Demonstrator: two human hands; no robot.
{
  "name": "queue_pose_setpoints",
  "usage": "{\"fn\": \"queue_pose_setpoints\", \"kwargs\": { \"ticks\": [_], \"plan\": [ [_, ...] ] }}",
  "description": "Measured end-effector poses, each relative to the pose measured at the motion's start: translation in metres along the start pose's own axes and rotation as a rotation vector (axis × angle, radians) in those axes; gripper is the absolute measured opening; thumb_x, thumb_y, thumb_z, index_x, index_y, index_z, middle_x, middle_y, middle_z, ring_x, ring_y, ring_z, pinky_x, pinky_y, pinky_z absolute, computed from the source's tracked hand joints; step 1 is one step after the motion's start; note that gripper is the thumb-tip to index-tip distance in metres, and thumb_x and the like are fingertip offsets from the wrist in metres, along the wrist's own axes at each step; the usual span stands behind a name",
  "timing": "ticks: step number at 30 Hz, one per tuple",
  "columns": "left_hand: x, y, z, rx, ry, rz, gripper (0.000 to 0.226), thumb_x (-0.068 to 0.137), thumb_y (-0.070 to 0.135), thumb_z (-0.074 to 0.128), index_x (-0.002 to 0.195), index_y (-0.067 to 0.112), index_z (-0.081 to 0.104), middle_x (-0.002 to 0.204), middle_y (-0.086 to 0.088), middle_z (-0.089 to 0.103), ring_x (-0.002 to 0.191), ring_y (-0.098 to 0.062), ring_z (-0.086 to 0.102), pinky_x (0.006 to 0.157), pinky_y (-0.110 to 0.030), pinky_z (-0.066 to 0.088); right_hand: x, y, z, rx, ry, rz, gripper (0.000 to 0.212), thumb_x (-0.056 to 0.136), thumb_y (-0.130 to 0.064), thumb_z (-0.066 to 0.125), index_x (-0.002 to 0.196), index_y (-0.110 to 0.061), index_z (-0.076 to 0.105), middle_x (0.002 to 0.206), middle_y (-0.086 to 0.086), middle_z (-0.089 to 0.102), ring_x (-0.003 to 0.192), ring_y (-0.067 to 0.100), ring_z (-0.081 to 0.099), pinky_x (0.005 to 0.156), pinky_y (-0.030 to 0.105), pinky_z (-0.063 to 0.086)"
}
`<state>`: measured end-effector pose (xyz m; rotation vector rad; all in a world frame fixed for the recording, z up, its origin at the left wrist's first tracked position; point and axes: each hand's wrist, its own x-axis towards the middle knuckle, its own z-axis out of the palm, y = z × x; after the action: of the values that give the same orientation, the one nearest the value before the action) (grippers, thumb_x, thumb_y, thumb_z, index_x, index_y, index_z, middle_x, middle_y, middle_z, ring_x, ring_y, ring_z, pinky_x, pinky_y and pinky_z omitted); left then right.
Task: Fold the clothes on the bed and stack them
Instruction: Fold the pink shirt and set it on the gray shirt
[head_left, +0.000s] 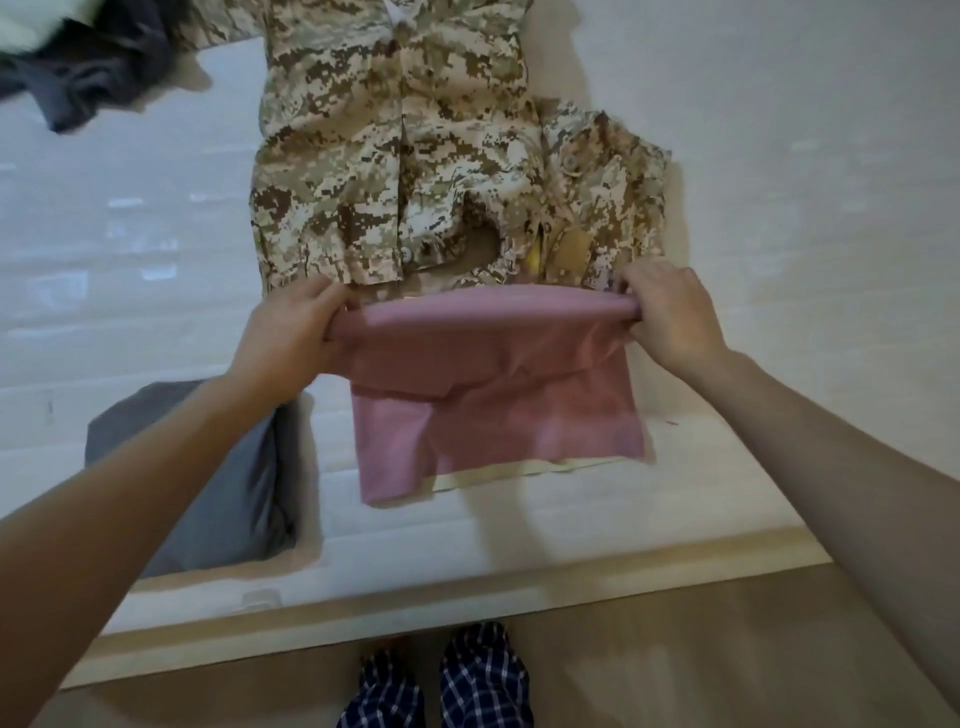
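Head camera, single view. We report on progress first.

Both hands are occupied with the pink garment (493, 395), which lies on the bed (779, 156) just below frame centre, near the bed's edge. The left hand (291, 332) grips the 9 o'clock end of the garment's far edge, fingers curled round the cloth. The right hand (670, 312) pinches the 3 o'clock end likewise. That far edge is raised and doubled over, so we judge a fold to be in progress and not yet laid flat. A pale cream layer (483, 475) shows beneath the hem at 6 o'clock; whether it is a lining or a separate item, we cannot tell.

Done, as far as we can see: one grey garment (218, 478), folded, at 8 o'clock.

Left to do: the camouflage jacket (395, 156) spread open at 12 o'clock, a second camouflage piece (602, 192) touching it at 1 o'clock, and a dark heap (88, 78) at 10 o'clock. No stack is formed yet.

Markings: we find a plain tan patch (571, 254) on the second camouflage piece. No brand, label or legible writing appears anywhere.
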<state>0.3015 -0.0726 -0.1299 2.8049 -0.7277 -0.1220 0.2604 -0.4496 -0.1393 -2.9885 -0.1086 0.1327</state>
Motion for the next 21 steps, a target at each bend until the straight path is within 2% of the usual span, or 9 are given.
{"fn": "queue_pose_setpoints", "kwargs": {
  "ticks": [2, 4, 9, 11, 15, 17, 18, 20, 21],
  "plan": [
    [-0.028, 0.011, 0.009, -0.042, 0.036, 0.075, 0.023, 0.080, 0.019, 0.057, 0.091, 0.001, 0.065, 0.082, -0.019, 0.059, 0.072, -0.037, 0.058, 0.058, -0.041, 0.046, -0.026, 0.003, 0.012, -0.017, 0.019, -0.022, 0.034, 0.061, 0.004, 0.067, 0.091, -0.009, 0.057, 0.091, 0.013, 0.061, 0.090, 0.035, 0.055, 0.070, 0.039, 0.031],
    [-0.050, 0.019, 0.019, -0.080, 0.012, 0.107, 0.035, 0.084, 0.028, 0.046, 0.089, 0.000, 0.066, 0.079, -0.017, 0.058, 0.069, -0.035, 0.057, 0.057, -0.041, 0.045, -0.047, 0.009, 0.022, -0.059, 0.008, -0.040, 0.035, 0.058, 0.005, 0.069, 0.089, -0.007, 0.057, 0.090, 0.013, 0.059, 0.087, 0.035, 0.054, 0.070, 0.039, 0.033],
    [-0.059, 0.019, 0.029, -0.066, -0.005, -0.022, 0.026, 0.081, 0.013, 0.063, 0.104, 0.001, 0.066, 0.084, -0.019, 0.058, 0.075, -0.040, 0.058, 0.063, -0.046, 0.049, -0.057, 0.010, 0.029, -0.018, -0.022, -0.048, 0.039, 0.052, 0.006, 0.069, 0.086, -0.005, 0.054, 0.104, 0.016, 0.058, 0.100, 0.036, 0.053, 0.081, 0.040, 0.037],
    [-0.063, 0.024, 0.033, -0.080, -0.066, -0.006, 0.023, 0.082, 0.011, 0.065, 0.104, 0.003, 0.067, 0.087, -0.019, 0.062, 0.075, -0.040, 0.060, 0.062, -0.046, 0.050, -0.061, 0.006, 0.030, -0.050, -0.041, -0.098, 0.040, 0.048, 0.007, 0.070, 0.084, -0.002, 0.054, 0.098, 0.020, 0.059, 0.094, 0.038, 0.056, 0.079, 0.042, 0.042],
    [-0.101, 0.043, 0.049, -0.105, -0.148, 0.063, 0.029, 0.084, 0.033, 0.053, 0.097, 0.013, 0.069, 0.080, -0.008, 0.066, 0.067, -0.029, 0.063, 0.054, -0.034, 0.050, -0.091, 0.003, 0.040, -0.109, -0.094, -0.136, 0.047, 0.037, 0.007, 0.076, 0.077, -0.002, 0.054, 0.085, 0.020, 0.058, 0.077, 0.037, 0.059, 0.067, 0.040, 0.046],
    [-0.124, 0.053, 0.066, -0.086, -0.233, 0.019, 0.030, 0.078, 0.023, 0.064, 0.106, 0.013, 0.068, 0.087, -0.008, 0.066, 0.076, -0.030, 0.066, 0.062, -0.035, 0.053, -0.110, 0.003, 0.051, -0.102, -0.221, -0.118, 0.042, 0.046, 0.001, 0.077, 0.084, -0.002, 0.058, 0.099, 0.020, 0.060, 0.091, 0.038, 0.061, 0.075, 0.042, 0.045],
    [-0.133, 0.057, 0.075, -0.062, -0.371, -0.044, 0.043, 0.076, 0.018, 0.067, 0.118, 0.013, 0.063, 0.099, -0.010, 0.065, 0.090, -0.032, 0.065, 0.073, -0.038, 0.052, -0.120, 0.003, 0.058, -0.097, -0.334, -0.101, 0.042, 0.055, -0.004, 0.074, 0.094, -0.003, 0.060, 0.114, 0.018, 0.057, 0.107, 0.037, 0.057, 0.085, 0.044, 0.042],
    [-0.145, 0.060, 0.091, 0.033, -0.627, -0.107, 0.062, 0.084, 0.034, 0.060, 0.141, 0.021, 0.041, 0.126, -0.004, 0.052, 0.118, -0.026, 0.051, 0.094, -0.036, 0.040, -0.137, 0.005, 0.068, -0.079, -0.530, -0.071, 0.050, 0.070, -0.020, 0.068, 0.118, -0.011, 0.057, 0.141, 0.010, 0.041, 0.133, 0.029, 0.036, 0.104, 0.044, 0.027],
    [-0.146, 0.059, 0.094, 0.072, -0.677, -0.128, 0.063, 0.086, 0.046, 0.054, 0.143, 0.027, 0.037, 0.129, 0.000, 0.049, 0.122, -0.023, 0.047, 0.096, -0.034, 0.035, -0.140, 0.007, 0.069, -0.050, -0.556, -0.050, 0.052, 0.073, -0.029, 0.067, 0.122, -0.015, 0.056, 0.145, 0.006, 0.037, 0.136, 0.025, 0.032, 0.107, 0.042, 0.024]
  ]
}}
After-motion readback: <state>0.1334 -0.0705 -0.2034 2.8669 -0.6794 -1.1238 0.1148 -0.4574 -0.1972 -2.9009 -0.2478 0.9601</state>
